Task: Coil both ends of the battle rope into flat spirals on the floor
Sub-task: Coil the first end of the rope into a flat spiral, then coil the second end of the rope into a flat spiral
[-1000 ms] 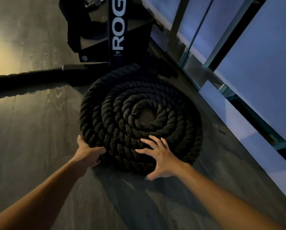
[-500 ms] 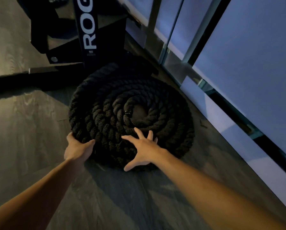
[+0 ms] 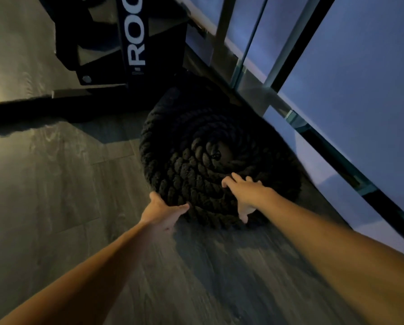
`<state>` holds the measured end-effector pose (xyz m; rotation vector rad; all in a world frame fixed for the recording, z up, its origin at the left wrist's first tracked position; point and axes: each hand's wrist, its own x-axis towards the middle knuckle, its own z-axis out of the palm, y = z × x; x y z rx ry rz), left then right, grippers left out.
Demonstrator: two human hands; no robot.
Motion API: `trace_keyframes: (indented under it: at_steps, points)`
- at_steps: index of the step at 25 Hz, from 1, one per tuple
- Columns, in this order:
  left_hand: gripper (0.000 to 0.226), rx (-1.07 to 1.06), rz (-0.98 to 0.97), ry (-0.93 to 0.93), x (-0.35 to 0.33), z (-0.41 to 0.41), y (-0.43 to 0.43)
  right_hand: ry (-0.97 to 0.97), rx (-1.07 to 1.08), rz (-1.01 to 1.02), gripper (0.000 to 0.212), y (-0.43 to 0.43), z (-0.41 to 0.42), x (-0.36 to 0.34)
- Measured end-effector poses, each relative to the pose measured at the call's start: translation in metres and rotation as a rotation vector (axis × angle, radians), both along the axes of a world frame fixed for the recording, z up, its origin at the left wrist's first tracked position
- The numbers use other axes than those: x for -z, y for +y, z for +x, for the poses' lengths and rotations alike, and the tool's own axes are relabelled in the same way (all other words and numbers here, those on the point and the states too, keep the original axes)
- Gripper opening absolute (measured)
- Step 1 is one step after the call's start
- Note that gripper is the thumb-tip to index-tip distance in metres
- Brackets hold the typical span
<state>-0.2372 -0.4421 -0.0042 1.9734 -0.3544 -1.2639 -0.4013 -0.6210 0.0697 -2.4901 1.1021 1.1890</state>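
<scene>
A thick black battle rope lies wound into a flat spiral [image 3: 191, 160] on the grey wood floor, its end tucked at the centre. My left hand [image 3: 163, 211] presses against the coil's near-left outer edge, thumb and fingers spread along the rope. My right hand [image 3: 245, 193] rests flat on top of the near turns with its fingers splayed. Another stretch of the same rope [image 3: 15, 113] runs off to the left along the floor.
A black rack base [image 3: 130, 43] with white lettering stands just behind the coil. A glass wall with metal frames [image 3: 313, 127] runs diagonally close on the right. Grey wood floor [image 3: 55, 184] extends to the left and near me.
The coil has shifted toward the glass wall and the rack. Both hands have stayed on its near edge and followed it; the view has swung.
</scene>
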Motion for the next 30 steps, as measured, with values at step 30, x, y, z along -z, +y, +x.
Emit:
trace_keyframes:
  at_steps: [30]
  points:
    - [0.054,0.131,0.92,-0.85,-0.001,0.092,0.547,-0.318,-0.713,0.651,0.052,0.396,0.229,0.035]
